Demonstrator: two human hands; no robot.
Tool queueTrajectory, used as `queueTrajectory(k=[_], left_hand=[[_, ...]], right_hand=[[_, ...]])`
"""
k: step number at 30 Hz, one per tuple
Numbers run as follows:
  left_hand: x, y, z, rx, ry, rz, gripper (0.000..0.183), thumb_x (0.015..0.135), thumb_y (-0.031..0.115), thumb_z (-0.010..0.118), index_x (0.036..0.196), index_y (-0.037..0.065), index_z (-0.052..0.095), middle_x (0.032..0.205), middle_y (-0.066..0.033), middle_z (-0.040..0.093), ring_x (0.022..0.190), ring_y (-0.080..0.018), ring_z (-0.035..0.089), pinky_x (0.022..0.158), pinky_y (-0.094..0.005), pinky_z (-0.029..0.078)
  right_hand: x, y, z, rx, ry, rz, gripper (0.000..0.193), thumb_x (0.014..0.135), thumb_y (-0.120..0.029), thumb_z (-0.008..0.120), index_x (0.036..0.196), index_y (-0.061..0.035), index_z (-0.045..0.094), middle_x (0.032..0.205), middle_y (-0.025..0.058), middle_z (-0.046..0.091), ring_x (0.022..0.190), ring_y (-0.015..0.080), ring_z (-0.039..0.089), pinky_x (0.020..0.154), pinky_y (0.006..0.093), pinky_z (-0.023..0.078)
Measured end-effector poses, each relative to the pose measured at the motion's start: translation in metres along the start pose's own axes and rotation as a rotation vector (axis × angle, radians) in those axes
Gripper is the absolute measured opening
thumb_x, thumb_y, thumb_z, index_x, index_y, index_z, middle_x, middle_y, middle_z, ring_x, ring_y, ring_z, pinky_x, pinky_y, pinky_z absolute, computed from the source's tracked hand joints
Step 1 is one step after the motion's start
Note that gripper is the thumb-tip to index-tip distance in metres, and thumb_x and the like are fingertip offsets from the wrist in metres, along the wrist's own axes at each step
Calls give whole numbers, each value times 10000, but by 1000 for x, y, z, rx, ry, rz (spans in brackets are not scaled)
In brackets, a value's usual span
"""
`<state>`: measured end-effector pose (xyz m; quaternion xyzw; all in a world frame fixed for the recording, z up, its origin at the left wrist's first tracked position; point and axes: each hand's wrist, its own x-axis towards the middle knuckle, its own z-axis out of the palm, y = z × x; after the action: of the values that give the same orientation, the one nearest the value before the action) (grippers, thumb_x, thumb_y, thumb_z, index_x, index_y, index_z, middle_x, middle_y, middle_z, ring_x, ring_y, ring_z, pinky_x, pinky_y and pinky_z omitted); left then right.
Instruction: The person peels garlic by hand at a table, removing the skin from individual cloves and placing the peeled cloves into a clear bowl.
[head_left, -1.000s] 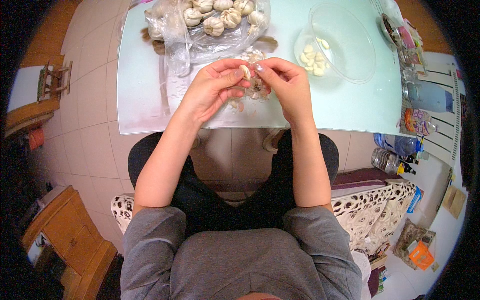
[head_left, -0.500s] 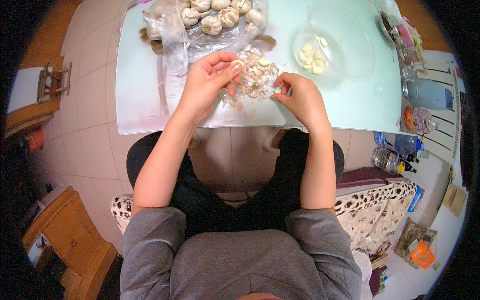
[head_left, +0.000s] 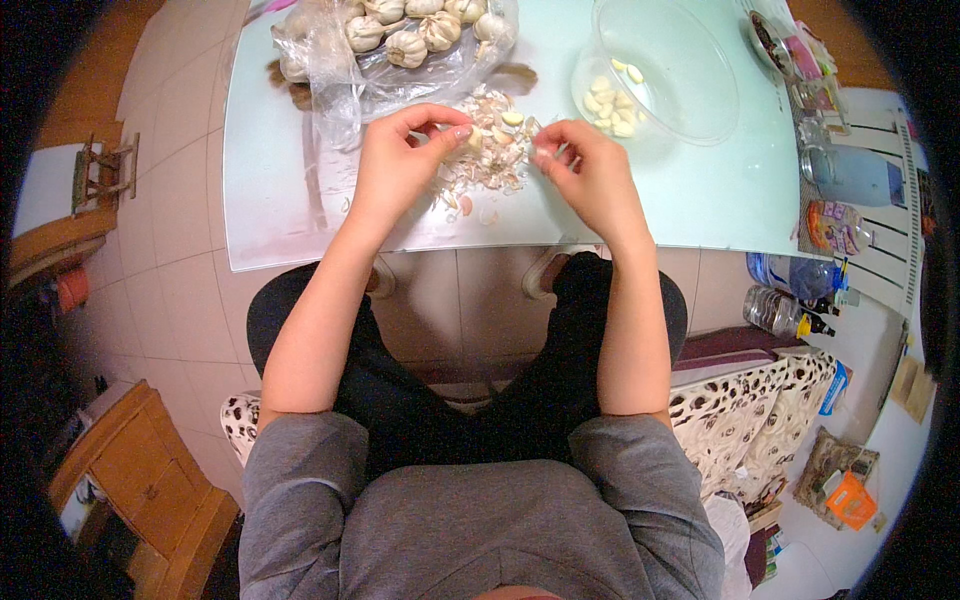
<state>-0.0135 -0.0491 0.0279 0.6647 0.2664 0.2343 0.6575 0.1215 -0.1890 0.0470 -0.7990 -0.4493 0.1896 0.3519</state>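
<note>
My left hand (head_left: 400,160) pinches a pale garlic clove (head_left: 475,142) between thumb and fingertips, mostly covered by them. Across from it, my right hand (head_left: 592,172) has thumb and fingers drawn together; a whitish bit shows at the tips, too small to name. Between and below both hands lies a heap of papery garlic skins (head_left: 497,165), with a loose clove (head_left: 512,118) on top. Beyond my left hand, whole garlic bulbs (head_left: 406,48) sit in a clear plastic bag (head_left: 340,90). A clear plastic bowl (head_left: 712,128) to the right holds several peeled cloves (head_left: 612,106).
All this is on a pale glass-topped table (head_left: 700,200), its near edge just in front of my knees. Along its right side stand a blue-tinted container (head_left: 855,185) and bottles (head_left: 775,310). A patterned cushioned seat (head_left: 745,415) is at my right.
My right hand has come slightly left and up, its fingers higher over the skins. My left hand still pinches the clove. The whole table view has shifted a little left.
</note>
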Motion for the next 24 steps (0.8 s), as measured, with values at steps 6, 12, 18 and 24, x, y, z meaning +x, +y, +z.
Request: queueTrajectory(k=[6,12,18,24], left_hand=[[4,-9,0,868,23,307,255,667,99,635,920,121,620,877,-29,582,841,-187,501,713,-276,380],[-2,9,15,848,72,581,286,675,95,626,960,119,615,962,-46,558,888,-202,498,761,-291,378],[-4,7,17,157,-14,333,294,700,49,609,990,94,606,924,-53,566,867,-161,525,747,-264,424],[0,9,5,-71,-119,-5,207,795,43,519,984,-26,569,926,-77,587,777,-141,570,684,-232,463]], right_hand=[[8,-4,3,954,14,213,125,785,-54,545,879,28,552,789,105,594,683,175,588,617,247,483],[11,-4,22,1354,86,237,121,790,-35,529,888,36,521,820,134,586,754,195,592,662,267,506],[11,-17,44,1650,-34,338,147,791,-60,546,915,12,516,895,91,554,736,151,542,645,237,448],[19,-18,38,783,347,-139,156,688,8,617,827,-3,547,777,46,566,669,123,530,626,237,436]])
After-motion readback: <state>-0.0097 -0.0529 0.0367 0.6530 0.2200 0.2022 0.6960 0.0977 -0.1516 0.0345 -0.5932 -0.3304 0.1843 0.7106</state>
